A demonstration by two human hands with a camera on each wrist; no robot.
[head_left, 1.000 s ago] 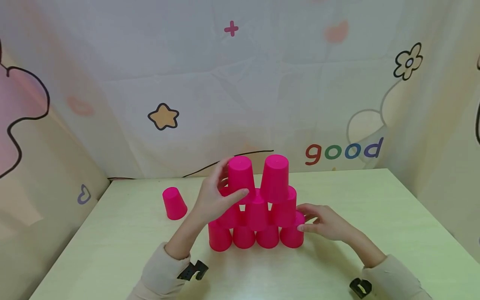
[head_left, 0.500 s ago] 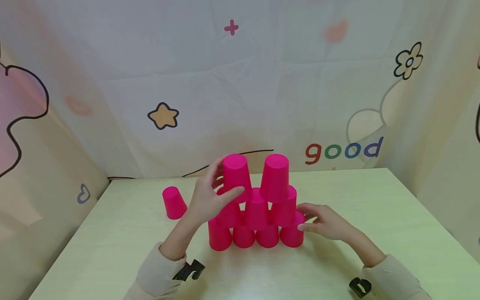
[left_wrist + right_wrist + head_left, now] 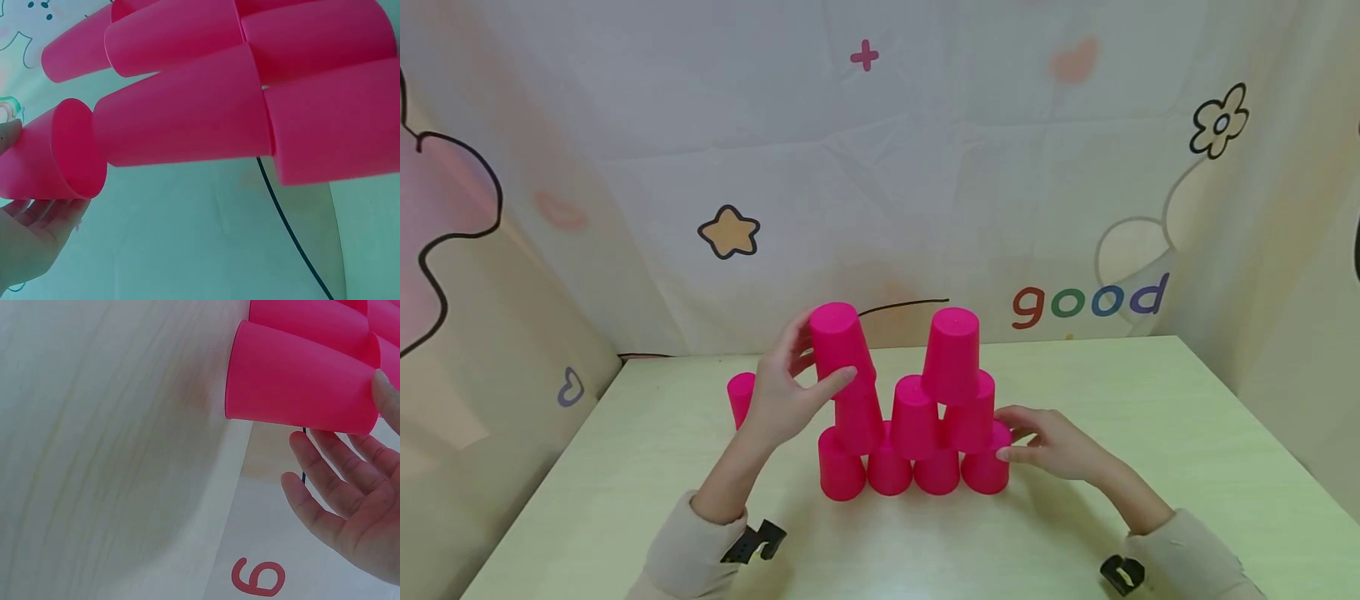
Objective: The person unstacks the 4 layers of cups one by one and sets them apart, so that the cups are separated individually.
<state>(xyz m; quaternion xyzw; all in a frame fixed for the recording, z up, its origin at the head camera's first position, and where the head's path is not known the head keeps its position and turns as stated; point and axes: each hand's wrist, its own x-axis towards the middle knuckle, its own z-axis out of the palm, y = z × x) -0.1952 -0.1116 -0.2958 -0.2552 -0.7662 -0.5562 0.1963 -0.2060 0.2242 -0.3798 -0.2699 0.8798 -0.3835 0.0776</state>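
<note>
My left hand grips an upside-down pink cup, thumb on the near side and fingers behind. That cup leans slightly over the left cup of the stack's second row; in the left wrist view its open mouth shows beside that cup's base. Another pink cup stands on the second row's right side. Several upside-down cups form the bottom row. At its right end, my right hand rests loosely by the end cup, thumb tip on its side and fingers relaxed along the other.
A lone pink cup stands on the table to the left, partly hidden by my left hand. Behind the table hangs a printed cloth with "good" on it. Black straps show at both cuffs.
My left hand has moved left with its cup, from beside the other upper cup to over the second row's left end. My right hand has stayed in place.
</note>
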